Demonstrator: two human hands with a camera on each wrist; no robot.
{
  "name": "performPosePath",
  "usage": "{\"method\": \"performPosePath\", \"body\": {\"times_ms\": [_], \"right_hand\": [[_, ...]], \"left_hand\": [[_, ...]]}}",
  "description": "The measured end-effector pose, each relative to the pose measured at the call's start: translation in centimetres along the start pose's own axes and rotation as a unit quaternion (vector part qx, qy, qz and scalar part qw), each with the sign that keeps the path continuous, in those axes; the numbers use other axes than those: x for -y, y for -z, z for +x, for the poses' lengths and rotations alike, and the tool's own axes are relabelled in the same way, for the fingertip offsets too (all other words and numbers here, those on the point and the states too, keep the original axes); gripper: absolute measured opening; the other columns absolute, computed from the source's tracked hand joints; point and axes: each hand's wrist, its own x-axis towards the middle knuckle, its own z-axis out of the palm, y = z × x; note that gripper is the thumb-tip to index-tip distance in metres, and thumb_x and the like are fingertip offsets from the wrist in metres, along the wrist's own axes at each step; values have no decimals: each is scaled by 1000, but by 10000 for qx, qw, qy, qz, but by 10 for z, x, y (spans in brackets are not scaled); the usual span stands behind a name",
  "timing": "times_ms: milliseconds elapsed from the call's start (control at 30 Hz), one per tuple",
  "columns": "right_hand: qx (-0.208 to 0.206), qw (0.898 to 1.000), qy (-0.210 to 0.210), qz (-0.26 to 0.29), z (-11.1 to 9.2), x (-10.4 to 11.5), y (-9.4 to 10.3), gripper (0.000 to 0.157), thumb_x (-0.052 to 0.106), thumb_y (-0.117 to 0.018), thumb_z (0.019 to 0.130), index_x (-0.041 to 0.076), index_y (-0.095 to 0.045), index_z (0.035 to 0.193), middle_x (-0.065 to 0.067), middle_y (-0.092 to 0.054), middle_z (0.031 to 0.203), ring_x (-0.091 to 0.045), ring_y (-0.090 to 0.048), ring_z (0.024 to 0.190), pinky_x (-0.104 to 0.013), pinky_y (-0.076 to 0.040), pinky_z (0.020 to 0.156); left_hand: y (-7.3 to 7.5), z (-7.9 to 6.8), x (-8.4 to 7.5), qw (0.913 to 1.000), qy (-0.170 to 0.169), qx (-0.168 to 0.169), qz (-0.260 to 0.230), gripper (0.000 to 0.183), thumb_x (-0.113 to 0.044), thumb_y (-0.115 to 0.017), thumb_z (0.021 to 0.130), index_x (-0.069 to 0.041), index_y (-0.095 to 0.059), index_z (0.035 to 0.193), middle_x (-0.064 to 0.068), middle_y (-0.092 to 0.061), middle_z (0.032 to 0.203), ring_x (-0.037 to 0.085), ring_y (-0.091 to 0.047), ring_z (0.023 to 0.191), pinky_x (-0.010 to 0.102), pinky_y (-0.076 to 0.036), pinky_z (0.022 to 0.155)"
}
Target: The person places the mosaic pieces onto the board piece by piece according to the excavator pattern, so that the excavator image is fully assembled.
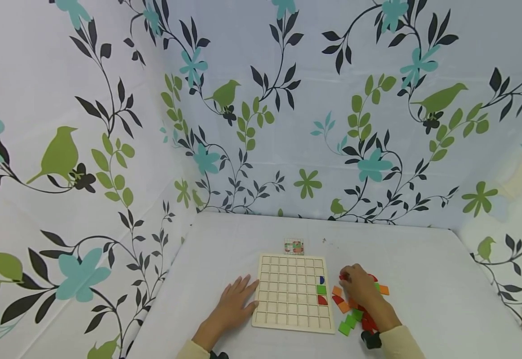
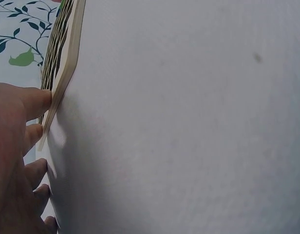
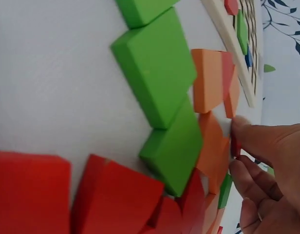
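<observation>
A pale wooden grid board [image 1: 292,294] lies on the white table. Along its right side sit a blue piece [image 1: 322,280], a green square [image 1: 321,289] and a red quarter-round piece [image 1: 322,300]. My left hand [image 1: 233,304] rests at the board's left edge, its thumb and a finger touching the rim in the left wrist view. My right hand [image 1: 360,285] is over the loose pieces right of the board. Between thumb and fingers it pinches a small red piece [image 3: 234,146], mostly hidden by the fingertips.
Loose green squares [image 3: 157,68], orange pieces [image 3: 208,80] and red blocks [image 3: 116,195] lie in a pile right of the board. A small printed pattern card [image 1: 294,246] lies beyond the board's far edge. A patterned curtain [image 1: 261,124] hangs behind the table.
</observation>
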Motion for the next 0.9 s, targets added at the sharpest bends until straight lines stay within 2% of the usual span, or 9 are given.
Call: {"method": "performPosePath", "body": {"times_ms": [167, 333, 533, 700, 900], "right_hand": [[8, 10000, -15, -72, -1, 0, -2, 34, 24, -84, 92, 5, -71, 117, -8, -59, 100, -20, -55, 87, -38, -60, 81], [-38, 9999, 67, -82, -6, 4, -2, 31, 17, -83, 93, 5, -71, 119, -9, -60, 103, -21, -57, 88, -43, -62, 85], [-74, 9999, 62, 29, -10, 10, -8, 30, 17, -82, 94, 6, -71, 119, -7, -58, 100, -19, -55, 85, -35, -60, 78], [-232, 9997, 60, -15, -13, 12, -13, 29, 18, -83, 93, 7, -72, 118, -8, -60, 102, -19, -55, 85, -34, -58, 76], [-410, 9988, 272, -7, -25, 19, -15, 27, 21, -85, 90, 11, -74, 113, -7, -63, 104, -18, -54, 83, -28, -55, 69]], "left_hand": [[-2, 1, 1, 10000, 24, 39, 10, 60, -39, -60, 106, -17, -47, 160, 17, -36, 170, 44, -28, 158, 71, -21, 125], [-2, 1, 3, 9999, 76, 88, 85, 60, -41, -59, 106, -18, -46, 160, 15, -35, 170, 43, -27, 159, 69, -20, 126], [-3, 0, 3, 9999, 84, 72, 102, 60, -41, -59, 106, -19, -46, 160, 15, -35, 170, 43, -28, 159, 69, -20, 126], [-5, 1, 4, 9999, 86, 74, 74, 60, -42, -59, 106, -19, -46, 160, 15, -35, 170, 43, -27, 159, 70, -20, 126], [-5, 2, 6, 9999, 74, 51, 132, 60, -43, -59, 106, -19, -47, 160, 15, -36, 170, 43, -28, 159, 70, -21, 125]]}}
